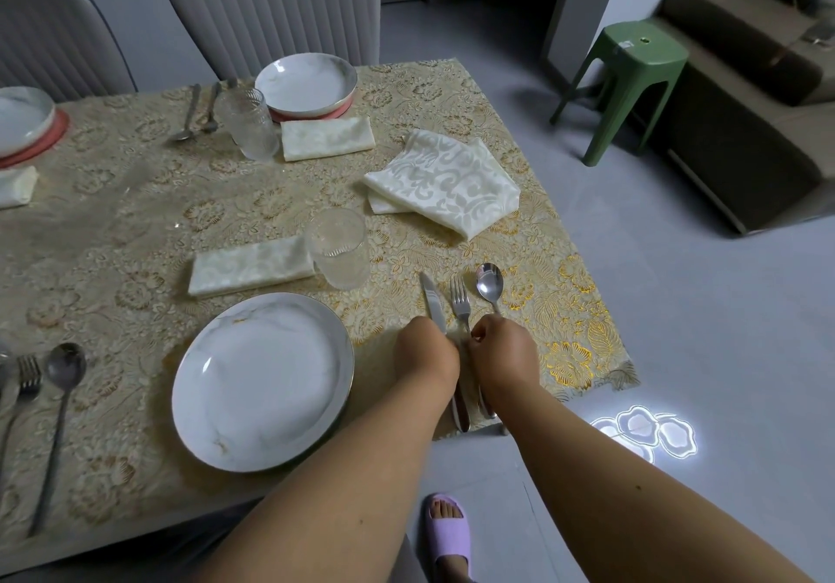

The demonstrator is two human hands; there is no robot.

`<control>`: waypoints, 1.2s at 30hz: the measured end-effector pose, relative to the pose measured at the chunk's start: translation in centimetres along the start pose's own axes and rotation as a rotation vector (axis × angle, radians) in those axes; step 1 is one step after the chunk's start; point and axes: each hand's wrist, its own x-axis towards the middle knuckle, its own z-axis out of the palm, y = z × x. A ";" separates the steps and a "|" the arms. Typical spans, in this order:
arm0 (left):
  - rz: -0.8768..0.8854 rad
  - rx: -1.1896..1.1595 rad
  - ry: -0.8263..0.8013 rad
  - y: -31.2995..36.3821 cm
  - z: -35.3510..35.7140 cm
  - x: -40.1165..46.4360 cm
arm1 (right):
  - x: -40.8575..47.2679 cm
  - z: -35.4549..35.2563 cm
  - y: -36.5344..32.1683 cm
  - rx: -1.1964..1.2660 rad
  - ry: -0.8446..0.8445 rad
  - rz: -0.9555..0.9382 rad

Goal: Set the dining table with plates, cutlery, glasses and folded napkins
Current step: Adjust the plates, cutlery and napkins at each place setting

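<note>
Left hand | on knife | right hand | on fork

We note knife, fork and spoon lying parallel, right of the marbled plate. Ribbed glass upright beyond it, touching a folded napkin. A looser folded napkin stack lies farther right.

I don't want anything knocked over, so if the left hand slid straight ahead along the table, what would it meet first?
Probably the knife blade, which runs ahead of the left hand; beyond its tip, the loosely folded napkin, though depth is unclear.
</note>
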 end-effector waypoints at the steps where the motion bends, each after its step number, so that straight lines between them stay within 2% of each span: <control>1: -0.008 -0.012 -0.005 0.0 0.0 -0.1 | -0.1 -0.1 0.0 -0.004 -0.005 0.001; 5: -0.018 -0.035 -0.014 0.0 -0.4 -0.1 | -0.7 -1.2 -0.7 0.010 0.045 0.004; 9: 0.017 -0.074 0.036 -0.7 -2.1 -0.5 | -0.2 -2.4 -4.2 0.110 0.177 -0.133; 13: 0.081 -0.196 0.125 -2.0 -5.1 -1.1 | 1.3 -2.0 -9.9 0.293 0.053 -0.308; 18: 0.142 -0.142 0.304 -5.0 -8.7 -0.9 | 3.1 -0.1 -15.8 0.274 -0.106 -0.450; 21: 0.115 -0.164 0.337 -6.5 -9.8 -0.7 | 3.9 0.9 -17.0 0.233 -0.128 -0.438; 25: 0.073 -0.199 0.326 -7.4 -10.8 -0.7 | 4.4 1.1 -17.0 0.204 -0.059 -0.410; 33: 0.057 -0.221 0.339 -9.2 -11.5 -0.4 | 4.2 -0.3 -14.3 0.163 0.059 -0.305; 36: 0.023 -0.194 0.372 -10.1 -12.3 -0.2 | 4.1 -0.6 -14.0 0.180 0.046 -0.279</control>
